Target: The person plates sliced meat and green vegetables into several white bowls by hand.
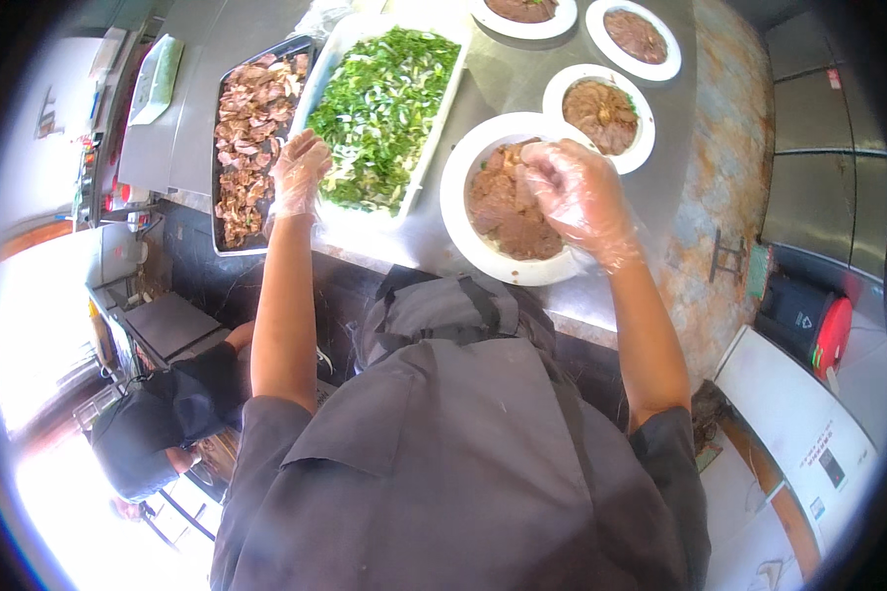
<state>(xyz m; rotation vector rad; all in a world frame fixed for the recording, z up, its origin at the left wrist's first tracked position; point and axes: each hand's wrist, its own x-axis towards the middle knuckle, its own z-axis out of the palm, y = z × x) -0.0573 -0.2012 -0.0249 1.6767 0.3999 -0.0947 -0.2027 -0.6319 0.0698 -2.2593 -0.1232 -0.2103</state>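
Note:
Clear plastic gloves cover both of my hands. My right hand (578, 199), fingers curled, is over the right side of a large white bowl (460, 214). Overlapping slices of cooked meat (514, 210) fill that bowl; whether my fingertips hold a slice is hidden. My left hand (300, 166) is between a dark metal tray (219, 214) of sliced meat (247, 125) and a white plastic tub (427, 166) of chopped greens (384, 111). Its fingers are bent at the tub's left side, and their undersides cannot be seen.
Several more white bowls of meat stand farther back, one bowl (553, 111) close behind the large one. All rest on a steel worktop (499, 66) with a marbled border (732, 111) at right. A person (185, 399) in dark clothing is at lower left. A bin (794, 314) stands at right.

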